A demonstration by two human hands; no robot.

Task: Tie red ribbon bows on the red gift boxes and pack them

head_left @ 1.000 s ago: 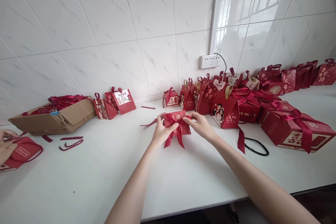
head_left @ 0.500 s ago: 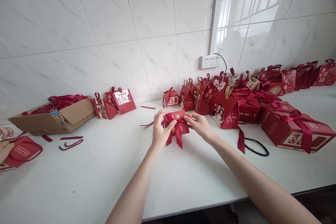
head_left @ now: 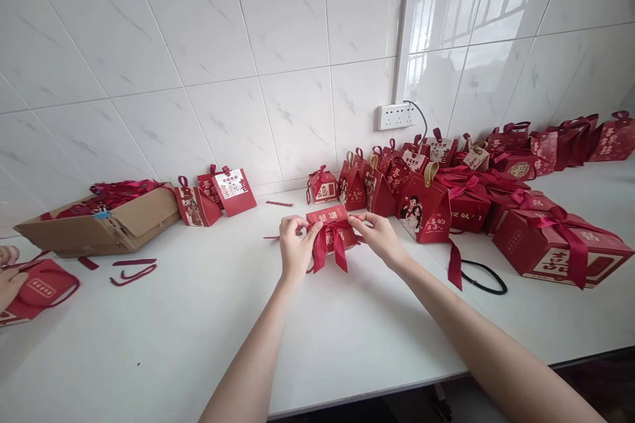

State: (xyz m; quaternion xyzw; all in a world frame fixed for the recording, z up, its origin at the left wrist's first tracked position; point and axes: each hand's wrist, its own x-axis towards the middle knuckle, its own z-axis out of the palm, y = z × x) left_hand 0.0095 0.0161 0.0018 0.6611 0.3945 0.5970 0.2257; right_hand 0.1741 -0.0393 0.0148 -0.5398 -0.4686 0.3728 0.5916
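While the dark-red satin ribbon bow (head_left: 330,231) is held out to both sides, the small red card box (head_left: 327,215) beneath it is kept between the hands, over the middle of the smooth white tabletop (head_left: 198,324); whether its base rests flat there cannot be told. By the left hand (head_left: 296,242), the bow's left loop appears to be pinched between thumb and forefinger, the forefinger bent into a ring. By the right hand (head_left: 374,234), the loop on the other side seems to be gripped just as closely, thumb against forefinger, with the remaining fingers curled loosely.

Judging by this grip, the loops are being drawn snug and evened. For this to be done well, both loops should be pulled outward by equal amounts, so that the knot is kept centred on the box front. The pull is best made gently and level (thin card is likely to be creased by a hard tug), and neither loop should be drawn so far that its tail is slipped back through the knot. The two tails, seen hanging down the front, should be checked for matching length and left untwisted.
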